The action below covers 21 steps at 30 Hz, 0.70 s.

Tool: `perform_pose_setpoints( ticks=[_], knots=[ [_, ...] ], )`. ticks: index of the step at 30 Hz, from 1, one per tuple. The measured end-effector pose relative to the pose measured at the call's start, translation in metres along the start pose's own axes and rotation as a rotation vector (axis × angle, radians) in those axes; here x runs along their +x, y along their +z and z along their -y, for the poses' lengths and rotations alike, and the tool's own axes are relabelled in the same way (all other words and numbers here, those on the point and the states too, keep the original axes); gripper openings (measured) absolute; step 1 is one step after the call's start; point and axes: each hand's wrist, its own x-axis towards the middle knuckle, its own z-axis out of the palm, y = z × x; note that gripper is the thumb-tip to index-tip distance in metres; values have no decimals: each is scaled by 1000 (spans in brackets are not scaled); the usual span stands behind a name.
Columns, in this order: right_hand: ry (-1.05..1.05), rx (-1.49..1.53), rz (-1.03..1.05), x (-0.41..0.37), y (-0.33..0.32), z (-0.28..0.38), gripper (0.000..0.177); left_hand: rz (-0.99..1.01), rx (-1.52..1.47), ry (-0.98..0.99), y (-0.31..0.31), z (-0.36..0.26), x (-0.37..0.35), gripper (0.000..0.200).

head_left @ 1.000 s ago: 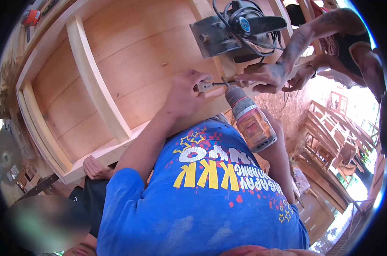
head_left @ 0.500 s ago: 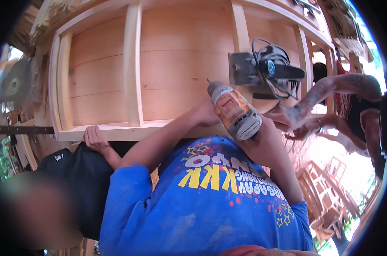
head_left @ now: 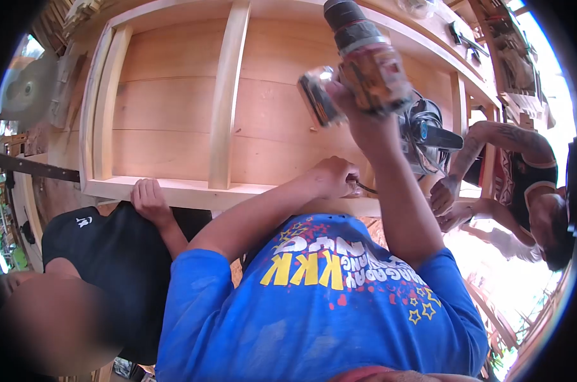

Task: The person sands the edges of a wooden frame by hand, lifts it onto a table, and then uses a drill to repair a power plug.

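My right hand (head_left: 358,118) is closed around the grip of a cordless drill (head_left: 374,70), raised above a wooden frame (head_left: 155,186) with its chuck towards the far side. Motion blurs the drill slightly. My left hand (head_left: 334,177) is closed, fingers curled together, over the near rail of the frame. A thin dark cord shows beside its fingertips; what the fingers hold, if anything, is hidden. The frame has crosspieces (head_left: 229,95) over a plank panel (head_left: 174,102). Behind my right forearm sits a black corded power tool (head_left: 438,135), partly covered.
At the left, a person in a black shirt (head_left: 110,254) rests a hand (head_left: 150,200) on the near rail. Another person's hands (head_left: 444,204) are close by at the right. A hand tool (head_left: 467,41) lies beyond the far rail. A round disc (head_left: 30,89) stands at far left.
My right hand has raised the drill up and away from my body. My left hand, earlier behind the drill, now shows closed near the rail. The person at right has drawn back from the power tool.
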Motion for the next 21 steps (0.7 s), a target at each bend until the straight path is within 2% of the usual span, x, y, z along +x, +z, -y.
perform_pose_setpoints(
  ticks=[1,5,8,10,13,16,18,19,21],
  knots=[
    [25,11,-8,9,11,-22,20,-61,-170,69,18,23,7,36],
    [70,-20,-88,19,40,-81,15,-11,-58,-5,-8,-4,-12,33],
    [114,-6,-116,21,39,-93,45,-25,-121,52,-4,6,-10,35],
    [105,-251,-58,27,35,-96,46,-50,-221,113,1,10,-6,36],
    [49,-326,-51,24,32,-92,48,-17,-420,82,-3,1,-8,32],
    [50,-374,-51,4,23,-91,48,140,-521,-34,-13,-10,-9,29],
    [123,-483,25,-33,6,-54,42,168,-646,-1,-9,6,0,29],
    [19,-399,24,-54,-7,-41,42,178,-709,13,-5,12,2,29],
    [60,-446,129,-95,-36,-20,40,194,-1087,-82,-2,12,0,28]
  ],
)
